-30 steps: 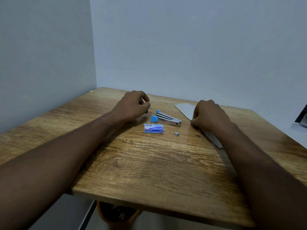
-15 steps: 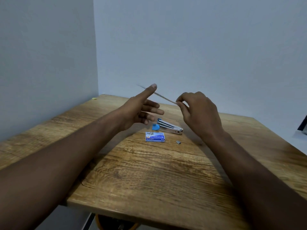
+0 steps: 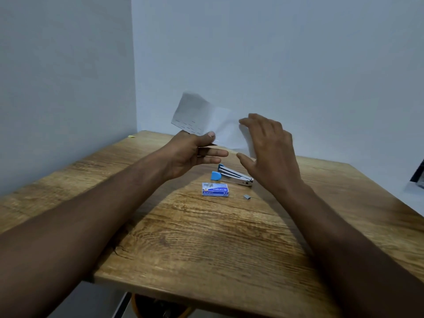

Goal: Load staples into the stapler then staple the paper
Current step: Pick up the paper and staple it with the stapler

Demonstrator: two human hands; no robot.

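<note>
A white sheet of paper (image 3: 206, 120) is up in the air above the table, tilted and blurred. My left hand (image 3: 195, 152) pinches its lower edge with the thumb on top. My right hand (image 3: 268, 148) is at the paper's right end with fingers spread; whether it grips the sheet is unclear. Below the hands, a metal stapler (image 3: 231, 175) with a blue end lies on the wooden table (image 3: 206, 237). A blue staple box (image 3: 215, 189) lies just in front of it. A small strip of staples (image 3: 247, 197) rests to the right of the box.
The table stands in a corner between two pale walls. A tiny yellow scrap (image 3: 131, 135) sits at the far left corner. A dark object (image 3: 418, 171) shows at the right edge. An orange thing (image 3: 160, 306) is under the front edge.
My right hand took the paper off the table and lifted it; my left hand rose and took hold of it. The sheet has swung from edge-on to facing me.
</note>
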